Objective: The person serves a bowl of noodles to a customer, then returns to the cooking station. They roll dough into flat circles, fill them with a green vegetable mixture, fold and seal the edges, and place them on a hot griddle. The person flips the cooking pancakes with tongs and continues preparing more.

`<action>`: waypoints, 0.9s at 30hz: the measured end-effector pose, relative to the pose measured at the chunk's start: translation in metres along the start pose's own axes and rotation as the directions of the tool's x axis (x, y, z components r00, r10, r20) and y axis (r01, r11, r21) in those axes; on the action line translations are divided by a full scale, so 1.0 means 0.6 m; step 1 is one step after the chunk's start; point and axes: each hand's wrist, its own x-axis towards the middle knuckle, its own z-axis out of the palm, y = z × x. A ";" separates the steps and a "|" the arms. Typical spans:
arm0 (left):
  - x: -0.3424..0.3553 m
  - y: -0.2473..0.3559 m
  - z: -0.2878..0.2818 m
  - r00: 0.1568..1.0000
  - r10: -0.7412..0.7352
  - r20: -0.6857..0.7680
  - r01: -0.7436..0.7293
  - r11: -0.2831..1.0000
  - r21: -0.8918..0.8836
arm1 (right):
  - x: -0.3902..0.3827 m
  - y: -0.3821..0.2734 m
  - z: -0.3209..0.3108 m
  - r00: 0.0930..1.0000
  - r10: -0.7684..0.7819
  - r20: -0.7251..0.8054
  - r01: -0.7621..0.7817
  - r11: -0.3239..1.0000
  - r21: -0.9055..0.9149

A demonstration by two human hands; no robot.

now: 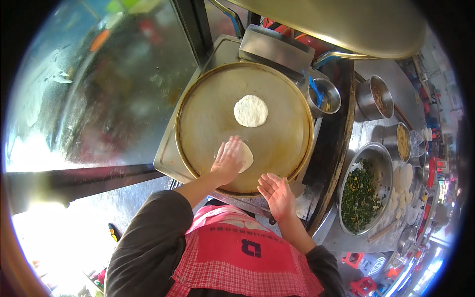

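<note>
A large round griddle pan (198, 114) with a raised rim fills the middle of the head view. A pale, round dough disc (250, 111) lies on its upper middle. Lower on the pan, my left hand (227, 159) lies over a second dough disc (246, 160), fingers extended and flat, covering its left part. My right hand (277, 195) hovers at the pan's lower right rim, fingers apart and palm turned partly up, holding nothing.
Right: a pot with a blue utensil (316, 90), two steel pots (368, 102) (399, 144), a bowl of chopped greens (359, 198), dough pieces (404, 179), a rolling pin (383, 230). A large round lid (336, 22) hangs above. A glass panel (114, 89) stands left.
</note>
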 end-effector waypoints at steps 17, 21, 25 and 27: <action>0.039 -0.011 0.012 0.992 0.121 -0.039 -0.113 0.980 0.167 | 0.021 -0.008 -0.015 0.997 -0.043 -0.068 0.040 0.999 -0.036; 0.005 -0.003 0.036 0.979 -0.140 -0.152 0.132 0.989 -0.059 | 0.031 -0.005 -0.004 0.999 -0.017 -0.041 0.014 0.998 -0.053; 0.012 -0.007 -0.004 0.972 0.218 0.092 -0.233 0.944 0.233 | 0.052 -0.003 0.001 0.997 -0.071 -0.035 0.058 0.960 -0.272; 0.026 0.001 0.008 0.993 0.111 0.024 -0.114 0.973 0.199 | 0.073 -0.006 0.012 0.991 -0.132 -0.005 0.118 0.904 -0.410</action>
